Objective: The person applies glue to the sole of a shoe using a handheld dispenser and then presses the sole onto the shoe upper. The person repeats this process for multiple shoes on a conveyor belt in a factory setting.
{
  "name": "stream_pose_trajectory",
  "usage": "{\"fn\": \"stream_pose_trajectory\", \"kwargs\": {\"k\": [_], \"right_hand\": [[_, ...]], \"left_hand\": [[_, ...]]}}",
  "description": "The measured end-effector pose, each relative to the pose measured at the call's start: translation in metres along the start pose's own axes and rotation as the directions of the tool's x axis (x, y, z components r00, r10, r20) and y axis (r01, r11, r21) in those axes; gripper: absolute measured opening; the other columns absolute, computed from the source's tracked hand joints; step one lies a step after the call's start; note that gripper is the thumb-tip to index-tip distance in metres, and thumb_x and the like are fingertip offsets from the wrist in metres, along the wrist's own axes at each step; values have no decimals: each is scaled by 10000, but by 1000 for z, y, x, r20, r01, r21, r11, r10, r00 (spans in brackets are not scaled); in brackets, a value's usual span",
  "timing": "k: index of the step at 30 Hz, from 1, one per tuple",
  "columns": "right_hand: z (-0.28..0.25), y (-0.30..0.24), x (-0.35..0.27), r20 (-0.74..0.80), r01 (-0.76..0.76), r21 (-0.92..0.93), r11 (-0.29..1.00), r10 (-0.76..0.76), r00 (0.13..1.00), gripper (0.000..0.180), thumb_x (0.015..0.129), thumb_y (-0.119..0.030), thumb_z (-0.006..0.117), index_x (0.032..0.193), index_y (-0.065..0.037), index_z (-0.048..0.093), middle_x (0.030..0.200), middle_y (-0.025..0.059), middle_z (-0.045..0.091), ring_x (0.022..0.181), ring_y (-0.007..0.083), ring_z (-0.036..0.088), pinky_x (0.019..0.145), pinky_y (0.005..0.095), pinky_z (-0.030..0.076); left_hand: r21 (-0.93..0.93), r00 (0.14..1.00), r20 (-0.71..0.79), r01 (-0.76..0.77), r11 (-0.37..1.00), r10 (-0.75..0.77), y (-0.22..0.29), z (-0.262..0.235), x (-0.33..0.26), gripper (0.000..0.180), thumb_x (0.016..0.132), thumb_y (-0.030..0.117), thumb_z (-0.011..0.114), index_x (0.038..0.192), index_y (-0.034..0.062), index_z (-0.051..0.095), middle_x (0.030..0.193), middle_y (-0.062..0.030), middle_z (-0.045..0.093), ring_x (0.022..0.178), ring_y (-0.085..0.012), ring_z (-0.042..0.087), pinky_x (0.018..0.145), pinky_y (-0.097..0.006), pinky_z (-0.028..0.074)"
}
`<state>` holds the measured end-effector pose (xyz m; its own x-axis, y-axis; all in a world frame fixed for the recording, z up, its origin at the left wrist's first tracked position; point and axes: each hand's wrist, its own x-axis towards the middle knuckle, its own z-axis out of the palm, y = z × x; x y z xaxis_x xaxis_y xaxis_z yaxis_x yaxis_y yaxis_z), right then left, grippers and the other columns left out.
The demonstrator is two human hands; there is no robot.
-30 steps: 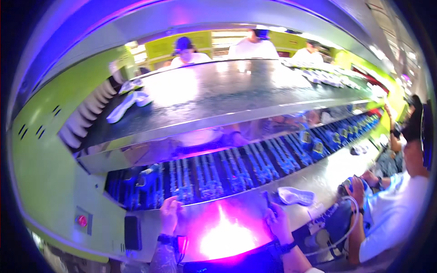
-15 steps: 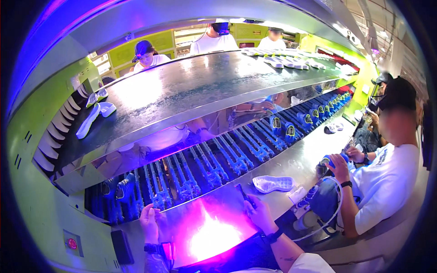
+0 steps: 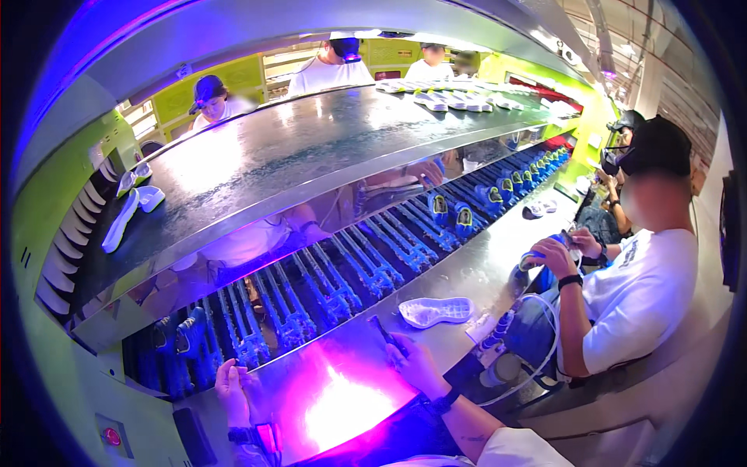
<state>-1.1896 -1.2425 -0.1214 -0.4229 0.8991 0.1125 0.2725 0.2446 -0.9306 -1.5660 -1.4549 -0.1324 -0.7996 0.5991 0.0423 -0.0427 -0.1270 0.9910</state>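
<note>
right hand (image 3: 416, 362) pinches a dark pen (image 3: 387, 336) over the glowing bench (image 3: 342, 405), the white sole (image 3: 436, 311) lying just beside it. left hand (image 3: 233, 389) rests loose, holding nothing. best to steady that sole before the tip touches.

Just beyond the fingers (image 3: 233, 373) of the left hand (image 3: 237, 393), the conveyor (image 3: 327, 288) shows rows of blue racks on a black bed. Between the two hands, the grey metal surface (image 3: 467, 268) glows magenta and white under a purple light. A dark, thin tool (image 3: 387, 336) sits in the fingers of the right hand (image 3: 416, 366), which wears a black wristband (image 3: 445, 402). Past that hand lies a translucent white shoe sole (image 3: 436, 311). Farther along, blue shoes with yellow-green insides (image 3: 451, 214) ride the racks. The machine's housing (image 3: 47, 327) is lime green, with white soles (image 3: 124, 218) on the silver shelf (image 3: 311, 148) above. The neighbouring person's shirt (image 3: 638, 300) is white.
</note>
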Motion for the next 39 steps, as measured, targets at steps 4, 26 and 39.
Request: {"fn": "stream_pose_trajectory", "kwargs": {"k": [4, 26, 39], "right_hand": [[2, -6, -1, 30, -30, 26, 999, 29, 999, 369, 1037, -212, 640, 1346, -19, 581, 774, -25, 628, 635, 52, 542, 546, 260, 453], [16, -17, -5, 41, 10, -37, 999, -9, 999, 392, 1033, -248, 639, 1344, -13, 590, 786, 19, 645, 659, 102, 581, 578, 292, 479], [25, -6, -6, 27, -113, 61, 992, 112, 993, 371, 1013, -231, 646, 1300, 2, 617, 870, 148, 705, 699, 208, 674, 641, 384, 526]], "left_hand": [[-50, 1000, 0, 15, 999, -15, -1, -5, 1, 258, 1068, 146, 530, 1283, 12, 578, 915, -58, 664, 733, -102, 601, 680, -266, 528], [44, 1000, -3, 7, 999, -7, 8, -21, -1, 252, 1062, 147, 544, 1276, 23, 591, 919, -65, 675, 738, -113, 621, 695, -264, 528], [25, 999, 26, -19, 999, 18, 3, -28, 3, 251, 1058, 154, 553, 1257, 10, 606, 945, -98, 704, 776, -153, 681, 711, -295, 580]]}}
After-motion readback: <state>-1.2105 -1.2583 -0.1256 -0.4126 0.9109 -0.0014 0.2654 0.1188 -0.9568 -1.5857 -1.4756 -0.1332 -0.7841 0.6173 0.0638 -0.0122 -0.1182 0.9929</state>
